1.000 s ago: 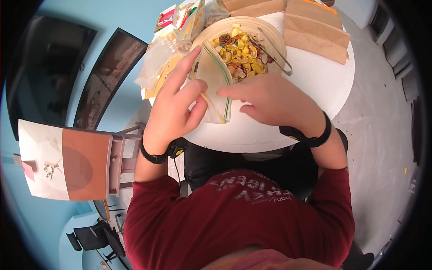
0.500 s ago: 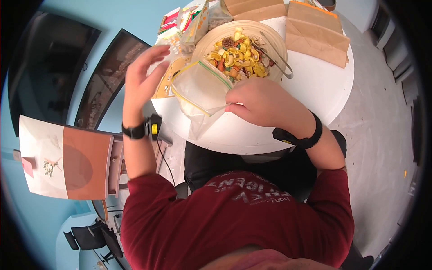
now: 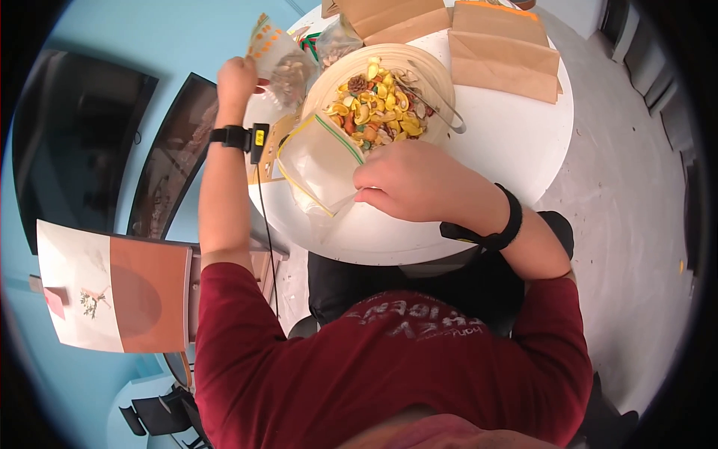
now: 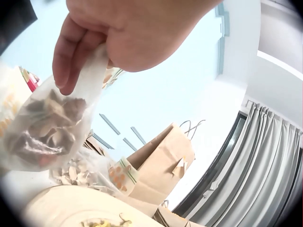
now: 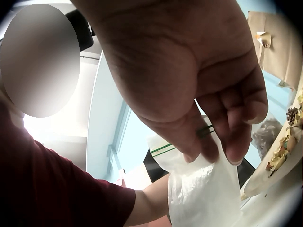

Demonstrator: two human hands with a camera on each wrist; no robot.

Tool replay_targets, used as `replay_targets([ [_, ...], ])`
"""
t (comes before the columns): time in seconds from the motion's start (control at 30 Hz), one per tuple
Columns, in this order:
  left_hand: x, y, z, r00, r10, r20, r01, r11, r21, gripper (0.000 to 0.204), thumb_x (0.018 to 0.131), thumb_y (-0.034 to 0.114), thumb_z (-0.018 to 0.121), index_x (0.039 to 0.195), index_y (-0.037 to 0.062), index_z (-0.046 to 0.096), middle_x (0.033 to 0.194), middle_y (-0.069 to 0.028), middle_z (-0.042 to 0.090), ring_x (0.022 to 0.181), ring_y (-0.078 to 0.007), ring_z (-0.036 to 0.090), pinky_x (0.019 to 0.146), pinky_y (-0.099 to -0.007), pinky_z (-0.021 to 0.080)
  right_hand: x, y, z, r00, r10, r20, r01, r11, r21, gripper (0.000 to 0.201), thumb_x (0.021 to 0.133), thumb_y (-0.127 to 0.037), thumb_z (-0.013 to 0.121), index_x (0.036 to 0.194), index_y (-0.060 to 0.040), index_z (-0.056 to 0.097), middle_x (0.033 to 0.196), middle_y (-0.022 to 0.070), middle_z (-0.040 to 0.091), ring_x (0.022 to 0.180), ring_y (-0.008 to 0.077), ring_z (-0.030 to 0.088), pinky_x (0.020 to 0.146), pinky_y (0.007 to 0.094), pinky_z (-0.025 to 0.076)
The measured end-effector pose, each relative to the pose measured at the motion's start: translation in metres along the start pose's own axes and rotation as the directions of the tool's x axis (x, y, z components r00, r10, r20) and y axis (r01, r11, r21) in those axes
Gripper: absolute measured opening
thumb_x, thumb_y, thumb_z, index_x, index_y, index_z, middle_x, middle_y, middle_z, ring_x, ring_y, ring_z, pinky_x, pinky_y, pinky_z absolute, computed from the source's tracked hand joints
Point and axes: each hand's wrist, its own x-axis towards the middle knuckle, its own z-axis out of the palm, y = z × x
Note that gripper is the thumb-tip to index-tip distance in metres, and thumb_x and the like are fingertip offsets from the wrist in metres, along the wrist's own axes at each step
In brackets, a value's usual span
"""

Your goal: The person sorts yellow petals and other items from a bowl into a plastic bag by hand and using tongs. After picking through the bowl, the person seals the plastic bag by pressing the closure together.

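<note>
My right hand (image 3: 411,179) pinches the rim of a clear zip bag (image 3: 318,161), whose mouth gapes beside the round wooden plate (image 3: 441,78). Nothing shows inside this bag. At the far left, my left hand (image 3: 236,82) holds the top of a second clear zip bag (image 3: 290,78), filled with brownish dried pieces. The left wrist view shows fingers (image 4: 71,61) curled on that filled bag (image 4: 47,130), which hangs upright below them. On the plate lies a heap of yellow and orange potpourri (image 3: 385,105) with a pine cone (image 3: 358,84).
Metal tongs (image 3: 445,112) rest across the plate's right side. Another filled bag (image 3: 338,43) stands behind the plate. Brown paper bags (image 3: 502,56) lie at the back right of the white round table (image 3: 516,150). A yellow-brown patterned packet (image 3: 263,161) lies at the left edge.
My left hand has left the zip bag's mouth, moved up and left, and taken hold of the filled bag. The right hand stays on the zip bag, which has opened wider.
</note>
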Motion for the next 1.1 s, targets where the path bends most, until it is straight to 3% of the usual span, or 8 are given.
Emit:
replay_targets([
  [0.23, 0.018, 0.001, 0.007, 0.995, 0.024, -0.099, -0.022, 0.999, 0.029, 0.039, 0.104, 0.017, 0.049, 0.086, -0.0124, 0.067, 0.071, -0.02, 0.074, 0.064, -0.0302, 0.078, 0.058, -0.0365, 0.063, 0.003, 0.0, 0.0, 1.0, -0.01, -0.027, 0.01, 1.0, 0.001, 0.021, 0.092, -0.02, 0.065, 0.079, -0.0033, 0.069, 0.078, 0.0174, 0.068, 0.079, 0.0391, 0.069, 0.071, 0.0517, 0.054],
  [0.33, 0.039, -0.026, 0.04, 0.972, 0.209, -0.106, -0.197, 0.974, 0.109, 0.042, 0.104, 0.025, 0.055, 0.084, -0.0101, 0.066, 0.07, -0.0179, 0.074, 0.064, -0.0294, 0.077, 0.062, -0.0365, 0.062, 0.004, -0.001, 0.001, 1.0, -0.009, -0.027, 0.009, 1.0, -0.007, 0.02, 0.092, -0.02, 0.066, 0.081, -0.0038, 0.068, 0.078, 0.0163, 0.067, 0.078, 0.038, 0.068, 0.071, 0.0502, 0.054],
  [0.47, 0.007, -0.005, 0.059, 0.966, 0.045, 0.255, -0.028, 0.997, -0.073, 0.058, 0.1, 0.045, 0.068, 0.104, -0.0126, 0.071, 0.085, -0.016, 0.077, 0.075, -0.0238, 0.077, 0.068, -0.0376, 0.061, 0.004, 0.0, 0.003, 1.0, -0.002, -0.022, 0.001, 0.999, -0.04, 0.018, 0.094, -0.019, 0.067, 0.084, -0.0046, 0.067, 0.078, 0.0138, 0.065, 0.077, 0.0356, 0.067, 0.07, 0.0476, 0.053],
  [0.63, -0.066, 0.058, -0.002, 0.904, 0.164, 0.395, 0.058, 0.868, -0.494, 0.062, 0.101, 0.045, 0.069, 0.128, -0.0105, 0.066, 0.115, -0.0167, 0.074, 0.107, -0.025, 0.074, 0.097, -0.0369, 0.056, 0.003, 0.002, 0.002, 0.999, 0.013, -0.046, -0.014, 1.0, -0.023, 0.022, 0.092, -0.021, 0.066, 0.08, -0.0032, 0.069, 0.079, 0.0173, 0.069, 0.079, 0.0386, 0.07, 0.071, 0.0507, 0.055],
  [0.7, -0.099, 0.077, -0.035, 0.822, 0.259, 0.508, 0.033, 0.867, -0.497, 0.061, 0.099, 0.037, 0.074, 0.14, -0.0059, 0.06, 0.126, -0.016, 0.071, 0.118, -0.0244, 0.069, 0.105, -0.0375, 0.052, 0.004, 0.005, 0.006, 0.999, 0.022, -0.044, -0.023, 0.999, -0.032, 0.022, 0.093, -0.022, 0.066, 0.081, -0.0036, 0.07, 0.079, 0.0173, 0.069, 0.079, 0.0387, 0.07, 0.072, 0.0504, 0.055],
  [0.8, -0.153, 0.092, -0.052, 0.713, 0.388, 0.584, -0.31, 0.922, -0.234, 0.063, 0.095, 0.01, 0.071, 0.153, 0.0, 0.05, 0.14, -0.0139, 0.064, 0.128, -0.0233, 0.062, 0.112, -0.0381, 0.047, 0.005, 0.007, 0.01, 0.996, 0.021, -0.082, -0.022, 1.0, -0.008, 0.022, 0.093, -0.023, 0.066, 0.082, -0.0043, 0.071, 0.081, 0.0171, 0.07, 0.081, 0.0388, 0.07, 0.073, 0.0502, 0.055],
  [0.93, -0.17, 0.066, -0.065, 0.664, 0.487, 0.568, -0.399, 0.872, -0.283, 0.087, 0.079, -0.012, 0.046, 0.163, 0.0108, 0.039, 0.136, -0.0152, 0.066, 0.115, -0.0204, 0.067, 0.1, -0.0332, 0.052, 0.006, 0.011, 0.007, 0.994, 0.054, -0.099, -0.058, 0.998, -0.036, 0.022, 0.094, -0.023, 0.066, 0.083, -0.0043, 0.071, 0.082, 0.0165, 0.07, 0.083, 0.0394, 0.069, 0.075, 0.0507, 0.054],
  [1.1, -0.167, 0.053, -0.092, 0.836, 0.118, 0.536, -0.017, 0.982, -0.189, 0.076, 0.084, -0.013, 0.05, 0.157, 0.0064, 0.047, 0.127, -0.0142, 0.07, 0.103, -0.0133, 0.068, 0.09, -0.027, 0.054, 0.01, 0.014, 0.004, 0.99, 0.142, -0.019, -0.142, 0.99, -0.021, 0.019, 0.094, -0.022, 0.065, 0.091, -0.0048, 0.072, 0.085, 0.0168, 0.071, 0.087, 0.0403, 0.069, 0.078, 0.0517, 0.053],
])
